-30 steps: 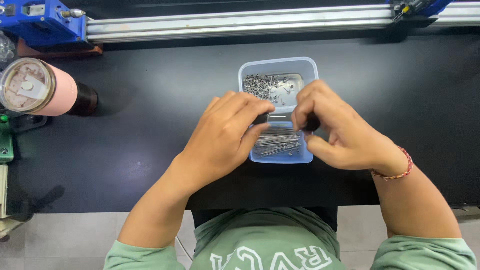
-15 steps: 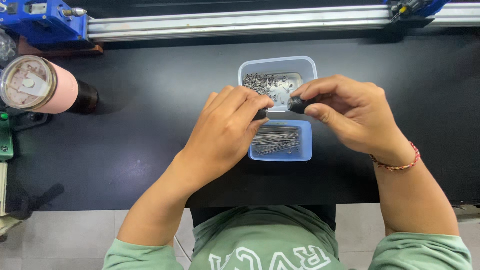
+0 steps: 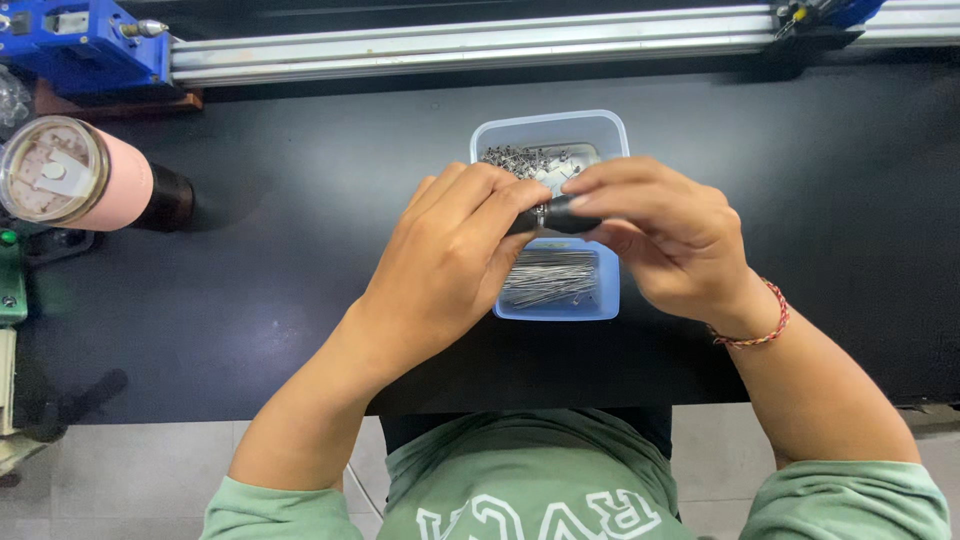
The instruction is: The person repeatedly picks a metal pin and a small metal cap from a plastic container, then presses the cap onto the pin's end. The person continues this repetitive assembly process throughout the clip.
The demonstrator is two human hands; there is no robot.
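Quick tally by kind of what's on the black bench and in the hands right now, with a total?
Blue plastic bin, two compartments of small metal parts, too many to count: 1
Small black cylindrical part, held between left hand and right hand: 1
Pink tumbler lying on its side: 1
Total: 3

Both hands' fingers (image 3: 500, 205) hide most of the small black part (image 3: 560, 215).

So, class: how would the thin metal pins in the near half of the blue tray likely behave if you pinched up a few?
The metal pins look thin and smooth, so probably light, slippery and apt to roll. Lying bunched in the blue tray, several would likely lift together.
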